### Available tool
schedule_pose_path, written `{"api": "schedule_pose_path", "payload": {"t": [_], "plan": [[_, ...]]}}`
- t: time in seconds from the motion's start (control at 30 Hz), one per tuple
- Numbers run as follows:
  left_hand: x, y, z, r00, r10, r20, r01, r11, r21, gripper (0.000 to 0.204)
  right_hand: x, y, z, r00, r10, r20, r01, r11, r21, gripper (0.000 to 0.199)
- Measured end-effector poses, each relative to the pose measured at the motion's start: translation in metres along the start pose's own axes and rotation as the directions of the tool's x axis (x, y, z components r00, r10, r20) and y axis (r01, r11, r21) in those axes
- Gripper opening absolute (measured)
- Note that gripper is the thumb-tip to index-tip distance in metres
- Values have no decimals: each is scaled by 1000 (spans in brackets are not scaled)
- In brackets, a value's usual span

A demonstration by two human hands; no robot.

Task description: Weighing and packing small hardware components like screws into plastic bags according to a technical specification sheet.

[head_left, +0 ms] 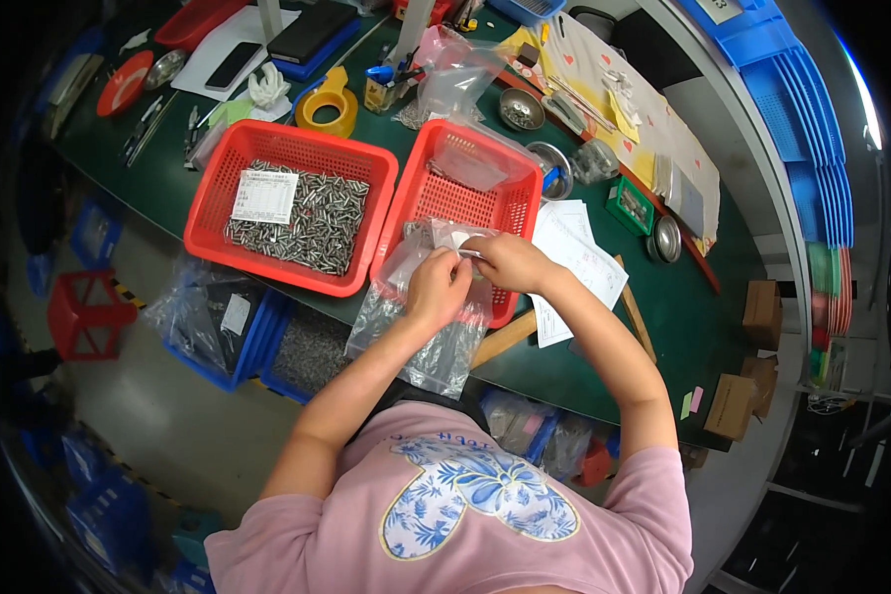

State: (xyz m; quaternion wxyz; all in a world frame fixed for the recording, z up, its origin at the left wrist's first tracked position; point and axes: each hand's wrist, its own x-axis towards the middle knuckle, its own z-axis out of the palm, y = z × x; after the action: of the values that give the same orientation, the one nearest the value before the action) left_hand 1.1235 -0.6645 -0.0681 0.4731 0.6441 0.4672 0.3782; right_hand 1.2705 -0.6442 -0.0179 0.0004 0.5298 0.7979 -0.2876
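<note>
A clear plastic bag [416, 346] hangs from my two hands over the near edge of the table. My left hand [440, 287] has its fingers closed on the bag's upper part. My right hand [512, 263] is beside it, fingertips pinched on the same bag near a small white piece that I cannot make out. Both hands are over the near end of a red perforated basket [531, 188], which has a clear bag and a few metal parts inside. To its left, another red basket [196, 210] holds many small metal pins [339, 213] under a printed paper slip [259, 198].
Paper sheets [589, 262] and wooden strips [510, 337] lie right of the baskets. Behind are a yellow tape roll [328, 107], a phone [233, 65] and metal bowls [522, 109]. Blue crates [243, 342] stand below the table edge, near a red stool [87, 315].
</note>
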Motion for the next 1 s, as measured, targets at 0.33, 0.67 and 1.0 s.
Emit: {"api": "schedule_pose_path", "payload": {"t": [0.33, 0.67, 1.0], "plan": [[-19, 3, 3, 997, -46, -56, 48, 999, 19, 19, -19, -33, -28, 990, 35, 137, -15, 989, -149, 22], [-14, 4, 16, 966, 188, -177, -193, 981, -11, 13, 0, 2, -11, 956, 125, 266, -141, 989, 39, 28], [-18, 0, 13, 978, 124, -170, -127, 992, -12, 14, 21, -3, -5, 912, 271, 310, -190, 945, -266, 29]]}}
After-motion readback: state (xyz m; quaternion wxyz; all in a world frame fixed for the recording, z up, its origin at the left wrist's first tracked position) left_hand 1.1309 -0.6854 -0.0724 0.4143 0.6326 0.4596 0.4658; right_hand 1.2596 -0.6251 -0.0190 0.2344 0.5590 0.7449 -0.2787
